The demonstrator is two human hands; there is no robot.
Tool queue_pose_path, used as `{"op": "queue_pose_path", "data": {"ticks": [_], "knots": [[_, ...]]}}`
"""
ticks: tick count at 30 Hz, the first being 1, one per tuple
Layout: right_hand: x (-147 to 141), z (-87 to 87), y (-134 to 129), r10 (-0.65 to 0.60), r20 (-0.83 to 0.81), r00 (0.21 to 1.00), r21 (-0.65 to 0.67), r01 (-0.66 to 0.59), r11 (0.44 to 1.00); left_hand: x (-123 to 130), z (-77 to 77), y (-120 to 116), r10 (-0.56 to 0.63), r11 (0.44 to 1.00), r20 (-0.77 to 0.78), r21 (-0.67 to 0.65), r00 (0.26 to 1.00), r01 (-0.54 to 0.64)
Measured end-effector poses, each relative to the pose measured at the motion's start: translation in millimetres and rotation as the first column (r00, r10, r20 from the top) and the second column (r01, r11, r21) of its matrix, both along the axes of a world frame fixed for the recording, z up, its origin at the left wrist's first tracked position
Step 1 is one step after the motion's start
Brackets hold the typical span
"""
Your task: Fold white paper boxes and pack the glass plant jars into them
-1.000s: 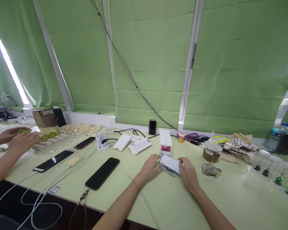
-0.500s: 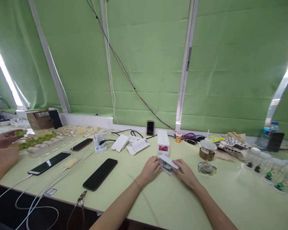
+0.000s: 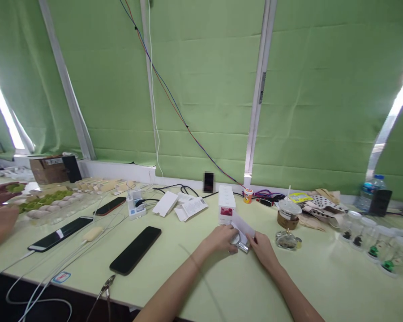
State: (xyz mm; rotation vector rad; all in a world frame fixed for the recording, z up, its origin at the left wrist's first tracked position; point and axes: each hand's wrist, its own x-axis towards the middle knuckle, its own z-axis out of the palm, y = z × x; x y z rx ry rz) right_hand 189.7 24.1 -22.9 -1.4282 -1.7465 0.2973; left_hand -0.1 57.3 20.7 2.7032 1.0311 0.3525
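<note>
My left hand (image 3: 223,239) is closed around a small shiny silver piece (image 3: 243,247) with a rounded end, its exact kind unclear. Pinched in my right hand (image 3: 263,250) is the edge of a small white box (image 3: 243,227), tilted beside the silver piece. Both hands are low over the table, close together. Just beyond them stands a row of white boxes (image 3: 226,203), the front one with a dark red picture. My left fingers partly hide the silver piece.
Flattened white cartons (image 3: 192,208) lie left of the boxes. A black phone (image 3: 136,249) and white cables are farther left. A clear ornament (image 3: 286,240), a lidded cup (image 3: 289,212) and several clear jars (image 3: 378,241) stand right. Another person's hand (image 3: 2,221) is by an egg tray (image 3: 50,206).
The silver piece now shows outside the white box, under my left fingers. My right hand has tilted the box up and away. The camera view has shifted slightly.
</note>
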Motion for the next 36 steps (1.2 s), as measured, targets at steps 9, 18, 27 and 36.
{"op": "queue_pose_path", "data": {"ticks": [9, 18, 27, 36], "knots": [[12.0, 62.1, -8.7, 0.085, -0.140, 0.986, 0.014, -0.084, 0.996, -63.3, 3.6, 3.5, 0.503, 0.843, 0.859, -0.512, 0.096, 0.165], [-108.0, 129.6, 47.1, 0.362, -0.536, 0.763, -0.019, -0.440, 0.898, -65.0, -17.7, 5.3, 0.775, 0.631, 0.632, -0.775, -0.024, -0.023], [-88.0, 74.3, 15.1, 0.138, 0.158, 0.978, -0.083, -0.126, 0.989, -43.7, -12.1, -20.0, 0.547, 0.817, 0.603, -0.233, 0.581, -0.528], [-58.2, 13.8, 16.4, 0.379, -0.433, 0.818, -0.168, -0.486, 0.857, -30.4, -1.2, -30.9, 0.415, 0.875, 0.197, 0.183, 0.888, -0.449]]}}
